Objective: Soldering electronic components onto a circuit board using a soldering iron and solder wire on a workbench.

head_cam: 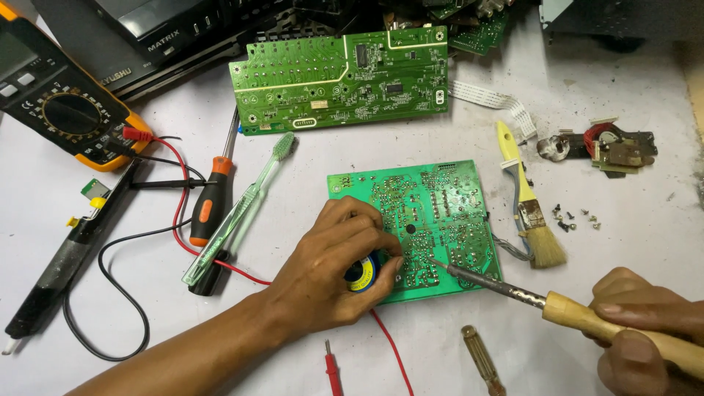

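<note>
Fingers of the left hand (330, 268) are curled and closed on a small blue and yellow reel of desoldering braid (362, 273), which rests at the lower left edge of the green circuit board (440, 198) on the white table (623, 220). Right hand (638, 330) is clamped around the wooden handle of a soldering iron (513, 292); its tip touches the board. Just right of the board lies a yellow brush (529, 202); to the left lie a green toothbrush (246, 202) and an orange screwdriver (211, 198).

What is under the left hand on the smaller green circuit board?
Under the left hand a small round blue-and-yellow spool shows, pinched on the circuit board. The board's lower-left corner and most of the spool are covered by the fingers.
</note>
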